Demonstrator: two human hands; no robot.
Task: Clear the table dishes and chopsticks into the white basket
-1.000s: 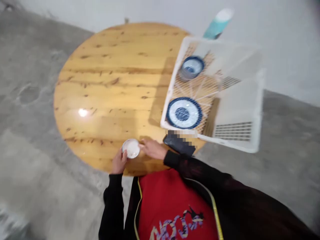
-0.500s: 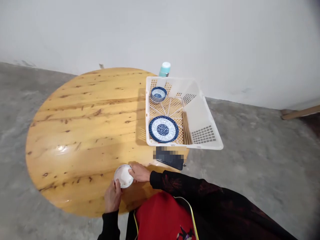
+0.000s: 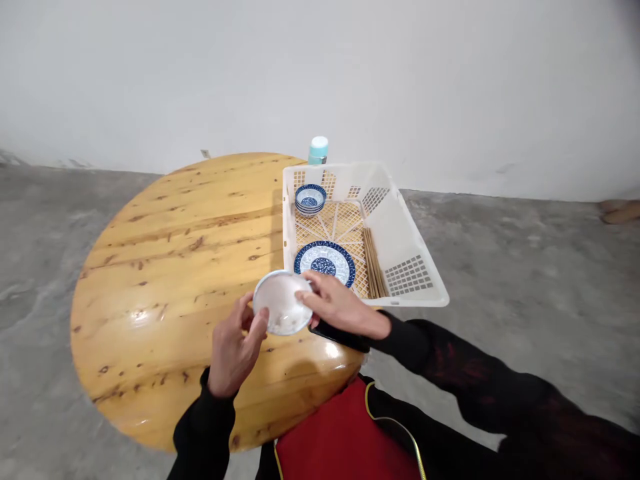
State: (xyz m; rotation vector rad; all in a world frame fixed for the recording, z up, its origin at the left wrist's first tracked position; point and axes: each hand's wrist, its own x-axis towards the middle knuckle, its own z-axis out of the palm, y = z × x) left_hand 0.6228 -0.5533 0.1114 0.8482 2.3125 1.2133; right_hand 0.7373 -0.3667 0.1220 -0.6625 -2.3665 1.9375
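Note:
A small white bowl [image 3: 281,300] is held up over the table's near side, tilted so its inside faces me. My left hand [image 3: 237,347] grips its left rim, thumb inside the bowl. On the opposite rim is my right hand [image 3: 340,303], thumb also over the inside and fingers beneath. Just beyond the bowl, a blue-and-white plate [image 3: 327,257] lies in a white plastic basket [image 3: 415,240], its near part hidden by the bowl and my right hand. A stack of blue-patterned bowls [image 3: 311,200] sits in the basket's far left corner.
Several brown chopsticks [image 3: 374,263] lie along the basket's right side. A dark phone [image 3: 343,335] rests on the round wooden table [image 3: 175,287], partly under my right hand. Behind the basket stands a light-blue bottle [image 3: 318,152]. A white wall [image 3: 200,73] rises behind.
Both hands have lifted the bowl and carried it forward and right, towards the basket. My right forearm now passes over the phone. The view has shifted slightly.

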